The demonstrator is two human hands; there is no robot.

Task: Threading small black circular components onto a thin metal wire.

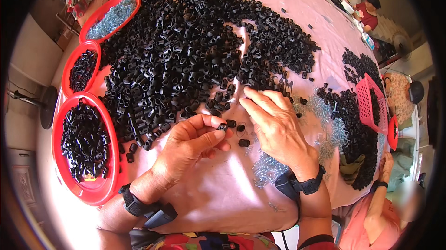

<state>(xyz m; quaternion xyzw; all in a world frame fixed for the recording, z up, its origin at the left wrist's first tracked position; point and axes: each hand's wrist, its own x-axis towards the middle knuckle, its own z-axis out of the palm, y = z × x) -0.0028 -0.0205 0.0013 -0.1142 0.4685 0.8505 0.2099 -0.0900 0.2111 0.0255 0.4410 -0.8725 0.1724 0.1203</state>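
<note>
The person's left hand has its grip closed, thumb and fingertip clamped on a small black piece. The right hand stretches its fingers out, loosely apart, toward the big black heap, holding nothing I can see. A few loose pieces lie between. I'd judge plenty is left: the heap dwarfs what the red trays hold. Pink cloth covers the counter; beyond stand a pink basket, co-workers and a fan.
</note>
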